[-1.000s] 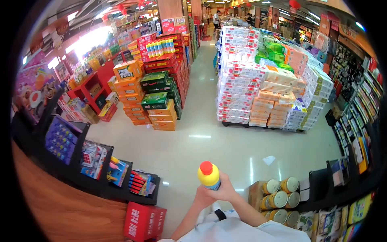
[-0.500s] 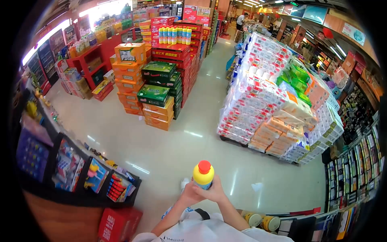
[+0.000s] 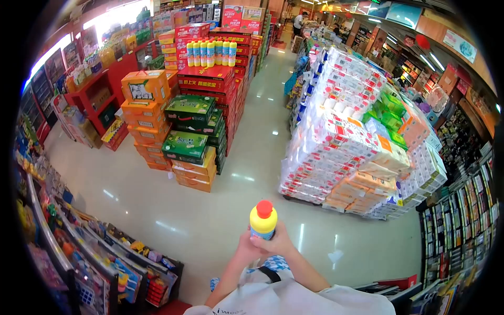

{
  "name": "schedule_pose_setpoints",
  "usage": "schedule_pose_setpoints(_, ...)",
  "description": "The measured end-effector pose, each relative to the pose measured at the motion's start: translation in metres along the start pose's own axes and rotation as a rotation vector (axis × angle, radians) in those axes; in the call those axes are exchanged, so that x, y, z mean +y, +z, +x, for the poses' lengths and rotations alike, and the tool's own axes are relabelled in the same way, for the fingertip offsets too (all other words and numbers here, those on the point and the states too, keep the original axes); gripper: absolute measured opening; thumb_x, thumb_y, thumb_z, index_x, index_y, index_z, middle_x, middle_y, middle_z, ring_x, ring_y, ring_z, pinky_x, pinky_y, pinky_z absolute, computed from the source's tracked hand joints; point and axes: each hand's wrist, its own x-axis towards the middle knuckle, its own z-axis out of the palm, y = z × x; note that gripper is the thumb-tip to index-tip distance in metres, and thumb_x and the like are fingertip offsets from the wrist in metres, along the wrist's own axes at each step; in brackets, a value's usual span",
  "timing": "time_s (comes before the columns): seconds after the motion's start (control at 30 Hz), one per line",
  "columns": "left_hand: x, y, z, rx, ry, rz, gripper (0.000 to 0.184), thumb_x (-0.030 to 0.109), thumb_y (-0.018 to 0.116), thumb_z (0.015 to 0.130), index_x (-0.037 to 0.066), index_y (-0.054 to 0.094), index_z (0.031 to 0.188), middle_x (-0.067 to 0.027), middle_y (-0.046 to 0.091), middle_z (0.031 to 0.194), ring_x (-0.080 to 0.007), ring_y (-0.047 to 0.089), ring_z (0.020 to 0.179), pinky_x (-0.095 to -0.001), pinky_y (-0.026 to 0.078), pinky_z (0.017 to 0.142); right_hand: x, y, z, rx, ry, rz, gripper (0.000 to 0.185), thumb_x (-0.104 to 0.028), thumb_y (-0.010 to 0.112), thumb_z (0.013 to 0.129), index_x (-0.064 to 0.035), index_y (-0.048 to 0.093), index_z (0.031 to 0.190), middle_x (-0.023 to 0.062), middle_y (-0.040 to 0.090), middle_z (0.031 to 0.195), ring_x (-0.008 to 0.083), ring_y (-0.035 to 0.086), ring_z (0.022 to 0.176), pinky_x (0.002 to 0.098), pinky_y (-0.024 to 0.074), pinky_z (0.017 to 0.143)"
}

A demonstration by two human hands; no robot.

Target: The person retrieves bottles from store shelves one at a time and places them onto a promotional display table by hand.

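A yellow bottle [image 3: 263,219] with a red cap and a blue label stands upright in front of my body, low in the middle of the view. My left hand [image 3: 249,248] is wrapped round its lower left side. From the right, my right hand [image 3: 279,241] closes round the same bottle, its thumb across the label. Both hands touch below the label, and the bottle's base is hidden by them. Several similar yellow bottles [image 3: 211,53] stand in rows on top of stacked red boxes [image 3: 206,80] further ahead.
Orange cartons [image 3: 147,113] and green boxes [image 3: 186,147] are stacked ahead on the left. Wrapped paper packs [image 3: 336,142] form a large pile on the right. Racks of goods [image 3: 121,268] line the lower left; a shelf [image 3: 457,220] stands at right. A person [image 3: 298,23] is far down the aisle.
The box stacks look nearer, and the view has turned and tilted. Both hands still hold the bottle. The stacked tins and red box seen at the bottom earlier have mostly left view.
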Motion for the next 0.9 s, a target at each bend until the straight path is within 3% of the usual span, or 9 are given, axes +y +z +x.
schedule_pose_setpoints(0.07, -0.001, -0.006, 0.021, 0.093, -0.145, -0.04, 0.063, 0.014, 0.084, 0.061, 0.005, 0.057, 0.117, -0.0086, 0.064, 0.111, -0.0214, 0.063, 0.104, -0.0339, 0.049, 0.091, 0.016, -0.008, 0.026, -0.013, 0.016, 0.04, 0.055, -0.022, 0.078, 0.073, -0.0027, 0.055, 0.119, 0.0059, 0.064, 0.102, 0.014, 0.059, 0.094, 0.0325, 0.0474, 0.087)
schedule_pose_setpoints(0.23, -0.016, -0.028, 0.089, 0.141, -0.167, 0.019, 0.06, 0.014, 0.083, 0.062, 0.005, 0.057, 0.115, -0.0076, 0.065, 0.106, -0.0211, 0.064, 0.101, -0.0344, 0.051, 0.088, 0.041, -0.031, 0.098, -0.044, -0.018, 0.085, 0.06, -0.025, 0.078, 0.073, -0.0028, 0.053, 0.123, 0.0061, 0.064, 0.105, 0.0155, 0.059, 0.096, 0.0334, 0.0474, 0.088)
schedule_pose_setpoints(0.3, -0.024, -0.04, 0.125, 0.139, -0.189, 0.112, 0.058, 0.014, 0.082, 0.063, 0.005, 0.057, 0.114, -0.0074, 0.066, 0.105, -0.0209, 0.064, 0.101, -0.035, 0.052, 0.087, 0.047, -0.038, 0.13, 0.047, -0.042, 0.115, 0.044, -0.02, 0.08, 0.071, -0.0051, 0.059, 0.107, 0.0037, 0.064, 0.097, 0.0135, 0.061, 0.089, 0.0313, 0.0491, 0.083)
schedule_pose_setpoints(0.33, -0.03, -0.043, 0.143, 0.137, -0.168, 0.108, 0.058, 0.015, 0.082, 0.063, 0.005, 0.057, 0.114, -0.0071, 0.066, 0.105, -0.0208, 0.064, 0.1, -0.0354, 0.052, 0.086, 0.049, -0.044, 0.146, 0.055, -0.056, 0.138, 0.044, -0.02, 0.08, 0.071, -0.0051, 0.059, 0.107, 0.0037, 0.064, 0.097, 0.0135, 0.061, 0.089, 0.0313, 0.0491, 0.083)
schedule_pose_setpoints(0.43, -0.035, -0.05, 0.202, 0.127, -0.137, 0.119, 0.056, 0.015, 0.082, 0.064, 0.005, 0.057, 0.113, -0.0069, 0.066, 0.105, -0.0208, 0.064, 0.099, -0.0359, 0.052, 0.084, 0.053, -0.077, 0.198, 0.021, -0.098, 0.097, 0.047, -0.021, 0.08, 0.071, -0.0053, 0.059, 0.11, 0.0041, 0.064, 0.098, 0.0142, 0.06, 0.09, 0.032, 0.049, 0.083)
schedule_pose_setpoints(0.5, -0.035, -0.057, 0.237, 0.111, -0.144, 0.137, 0.056, 0.015, 0.081, 0.064, 0.006, 0.057, 0.114, -0.007, 0.066, 0.105, -0.0209, 0.065, 0.098, -0.0359, 0.052, 0.084, 0.058, -0.094, 0.229, 0.015, -0.047, 0.056, 0.064, -0.026, 0.079, 0.071, -0.0044, 0.051, 0.125, 0.0104, 0.064, 0.108, 0.021, 0.062, 0.098, 0.0358, 0.048, 0.088)
schedule_pose_setpoints(0.67, -0.038, -0.066, 0.327, 0.055, -0.036, 0.089, 0.052, 0.015, 0.08, 0.067, 0.002, 0.058, 0.112, -0.0086, 0.066, 0.104, -0.0194, 0.064, 0.098, -0.0353, 0.053, 0.081, 0.074, -0.138, 0.302, 0.045, -0.12, -0.029, 0.063, -0.027, 0.079, 0.071, -0.0048, 0.052, 0.124, 0.0103, 0.064, 0.108, 0.0211, 0.062, 0.098, 0.0362, 0.0482, 0.089)
schedule_pose_setpoints(0.8, -0.069, -0.08, 0.367, 0.038, -0.152, 0.083, 0.052, 0.015, 0.08, 0.067, 0.002, 0.057, 0.113, -0.0091, 0.065, 0.107, -0.0191, 0.064, 0.098, -0.0352, 0.052, 0.082, 0.092, -0.154, 0.349, 0.02, -0.049, 0.124, 0.066, -0.027, 0.079, 0.071, -0.0048, 0.05, 0.127, 0.0101, 0.064, 0.108, 0.0211, 0.062, 0.099, 0.0368, 0.0477, 0.09)
schedule_pose_setpoints(0.9, -0.078, -0.093, 0.394, 0.09, -0.21, 0.107, 0.053, 0.015, 0.08, 0.068, 0.003, 0.057, 0.114, -0.0093, 0.065, 0.108, -0.0188, 0.063, 0.099, -0.0344, 0.052, 0.084, 0.098, -0.161, 0.386, -0.081, -0.002, 0.008, 0.069, -0.027, 0.078, 0.072, -0.0045, 0.048, 0.13, 0.011, 0.063, 0.112, 0.0212, 0.061, 0.103, 0.037, 0.0465, 0.093)
